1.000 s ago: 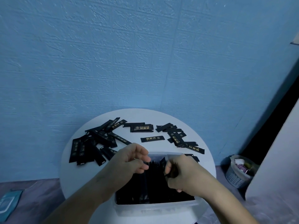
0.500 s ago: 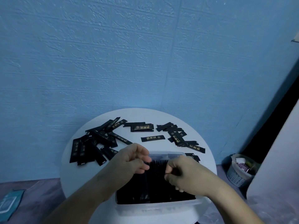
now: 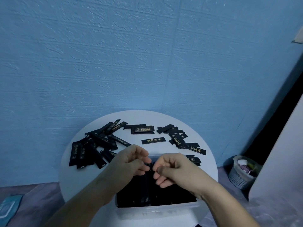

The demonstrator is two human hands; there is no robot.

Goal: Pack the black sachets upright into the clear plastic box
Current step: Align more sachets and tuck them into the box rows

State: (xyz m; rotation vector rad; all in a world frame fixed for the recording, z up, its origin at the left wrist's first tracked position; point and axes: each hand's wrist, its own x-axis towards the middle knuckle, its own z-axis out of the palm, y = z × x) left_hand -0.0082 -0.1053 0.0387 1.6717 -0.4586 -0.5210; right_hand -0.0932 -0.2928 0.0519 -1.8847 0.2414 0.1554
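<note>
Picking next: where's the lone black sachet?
Head view: the lone black sachet lies on the round white table, just beyond the clear plastic box, between the left sachet pile and right sachet pile.

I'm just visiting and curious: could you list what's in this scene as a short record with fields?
table: round white table
loose: black sachets lying flat, scattered beyond the box
box: clear plastic box at near edge, holding dark sachets
left hand: above box, fingers curled
right hand: above box, fingers curled
grip: cannot tell if either pinches a sachet
floor: basket at right
</note>
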